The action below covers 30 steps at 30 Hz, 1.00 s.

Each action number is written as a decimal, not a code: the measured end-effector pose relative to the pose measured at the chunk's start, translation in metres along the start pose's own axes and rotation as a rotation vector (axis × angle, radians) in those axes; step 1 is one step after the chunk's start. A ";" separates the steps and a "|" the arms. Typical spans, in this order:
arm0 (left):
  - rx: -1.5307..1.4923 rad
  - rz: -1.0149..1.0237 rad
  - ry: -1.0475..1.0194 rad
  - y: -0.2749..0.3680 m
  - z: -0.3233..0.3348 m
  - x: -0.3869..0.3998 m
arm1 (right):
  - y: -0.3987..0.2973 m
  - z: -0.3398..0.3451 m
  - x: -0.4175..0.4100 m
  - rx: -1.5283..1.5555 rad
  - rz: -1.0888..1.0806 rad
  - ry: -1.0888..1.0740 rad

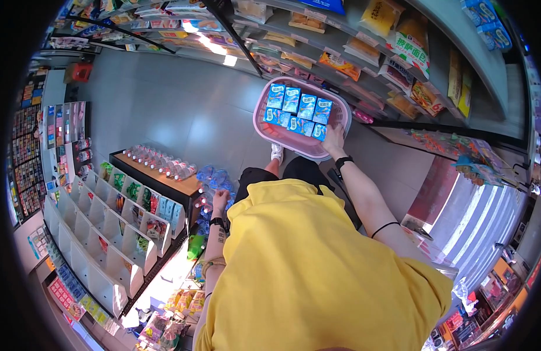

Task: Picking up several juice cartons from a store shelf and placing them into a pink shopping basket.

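A pink plastic basket is in front of my legs. Inside it, several blue drink cartons are packed in two rows. My right hand reaches over the basket's near right rim, its fingers against the carton at the near right end. Whether it grips that carton is hidden. My left hand hangs at my left side with curled fingers and nothing visible in it. Near it, blue-tinted bottles are grouped beside a display stand.
Shelves of packaged bread run along the far right. To the left, clear bottles line a wooden-topped stand, next to a white compartment rack with snack packets. Grey floor tiles stretch beyond. A red stool is far left.
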State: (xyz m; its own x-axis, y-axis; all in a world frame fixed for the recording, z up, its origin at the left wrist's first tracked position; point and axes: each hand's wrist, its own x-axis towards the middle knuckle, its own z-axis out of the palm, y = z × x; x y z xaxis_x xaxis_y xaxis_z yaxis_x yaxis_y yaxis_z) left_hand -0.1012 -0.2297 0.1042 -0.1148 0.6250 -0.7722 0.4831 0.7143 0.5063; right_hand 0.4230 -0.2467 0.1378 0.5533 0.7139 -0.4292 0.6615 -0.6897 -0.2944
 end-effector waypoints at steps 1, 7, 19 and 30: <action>0.000 0.002 0.004 0.000 -0.002 -0.001 | -0.002 0.000 -0.001 0.003 -0.003 0.000; -0.046 0.009 -0.005 -0.004 -0.009 -0.004 | 0.007 0.009 -0.002 0.083 0.007 0.022; 0.095 0.025 -0.035 0.004 -0.005 -0.002 | 0.019 0.013 0.001 0.195 -0.011 0.065; 0.456 0.370 -0.132 0.029 0.015 0.037 | 0.042 -0.094 -0.001 0.612 -0.378 0.232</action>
State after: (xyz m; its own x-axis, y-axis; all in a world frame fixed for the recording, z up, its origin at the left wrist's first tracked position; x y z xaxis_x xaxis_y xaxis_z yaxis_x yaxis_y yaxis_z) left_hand -0.0791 -0.1905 0.0841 0.2268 0.7414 -0.6316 0.7971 0.2314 0.5578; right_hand 0.4983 -0.2652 0.2063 0.4817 0.8757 -0.0339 0.4656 -0.2885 -0.8367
